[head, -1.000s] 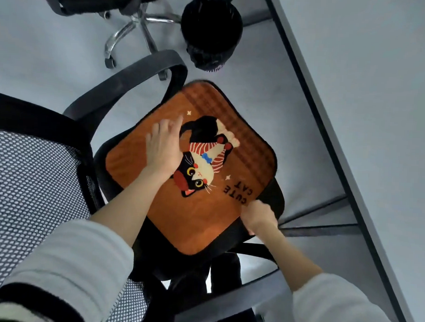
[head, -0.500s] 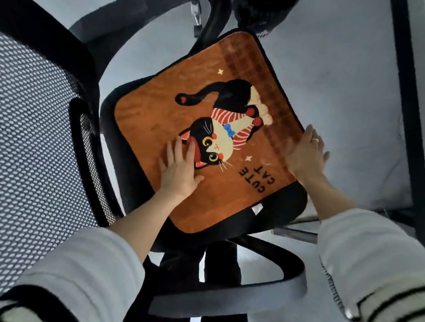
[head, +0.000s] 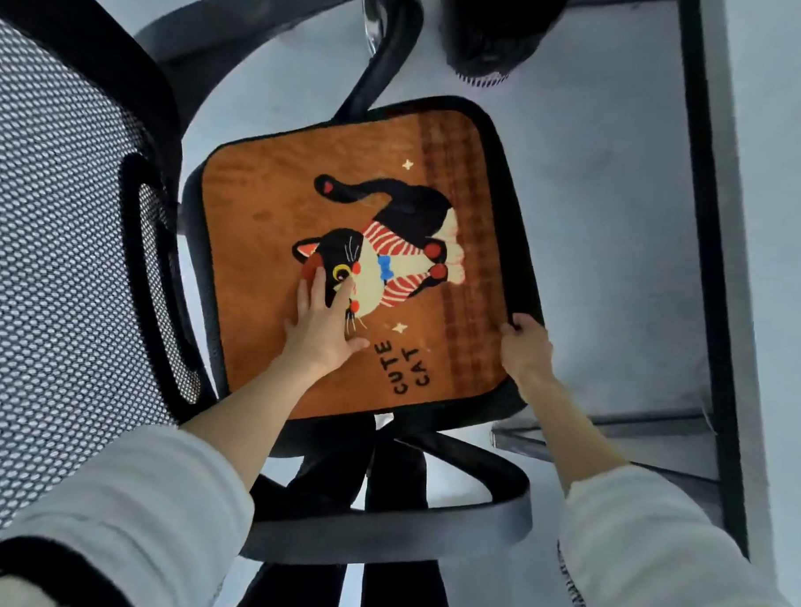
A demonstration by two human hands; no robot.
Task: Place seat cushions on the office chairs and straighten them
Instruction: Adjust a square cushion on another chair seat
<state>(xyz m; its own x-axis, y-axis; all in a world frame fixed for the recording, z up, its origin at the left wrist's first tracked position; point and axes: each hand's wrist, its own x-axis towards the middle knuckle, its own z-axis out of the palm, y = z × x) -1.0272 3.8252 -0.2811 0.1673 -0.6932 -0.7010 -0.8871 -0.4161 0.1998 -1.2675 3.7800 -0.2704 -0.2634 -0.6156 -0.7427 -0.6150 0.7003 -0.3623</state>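
Note:
An orange seat cushion (head: 274, 206) with a black cat picture and the words CUTE CAT lies flat on the seat of a black office chair (head: 520, 244). The chair's mesh backrest (head: 47, 251) fills the left side, and its armrests curve above and below the seat. My left hand (head: 322, 325) presses flat on the cushion, fingers spread over the cat's head. My right hand (head: 525, 347) grips the front right edge of the seat and cushion, its fingers curled over the rim.
A black waste bin (head: 497, 32) stands on the grey floor beyond the chair. A desk with a dark frame (head: 707, 271) runs down the right side, close to the seat's front edge. My legs (head: 345, 590) show beneath the near armrest (head: 379, 532).
The chair and cushion have turned in view, now squarer to me. My right hand went from lying flat on the cushion's edge to gripping the seat rim; my left hand slid slightly up.

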